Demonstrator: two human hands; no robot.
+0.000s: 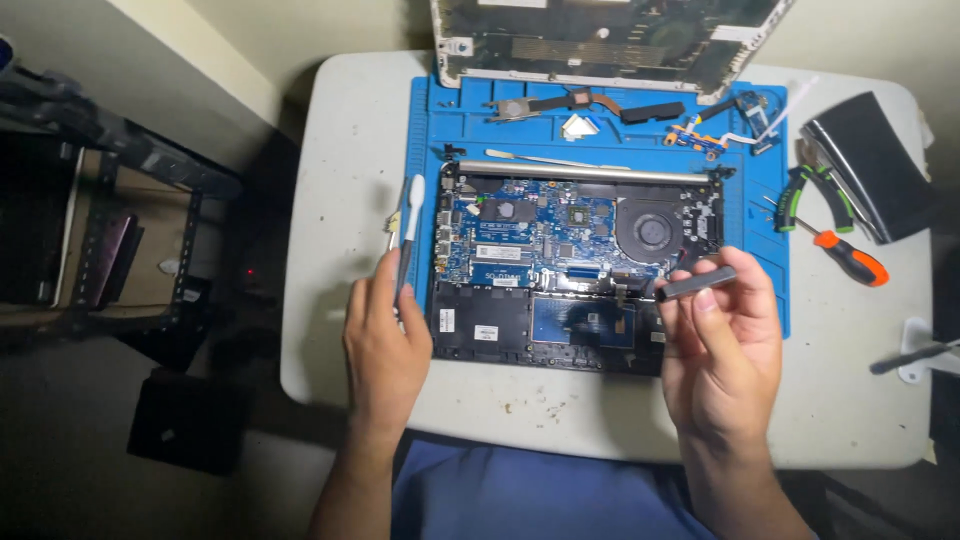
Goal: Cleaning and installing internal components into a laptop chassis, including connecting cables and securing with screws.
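Observation:
An opened laptop base lies on a blue work mat, its blue circuit board and round fan exposed. My left hand sits at the laptop's left edge and grips a slim dark tool with a white tip that points up and away. My right hand hovers over the laptop's right front corner and pinches a small dark grey bar-shaped part between thumb and fingers.
A white table carries the mat. Loose parts, a heat pipe and small boards lie along the mat's far edge. Green-handled pliers, an orange screwdriver and a dark flat case rest at right. A laptop lid shell leans behind.

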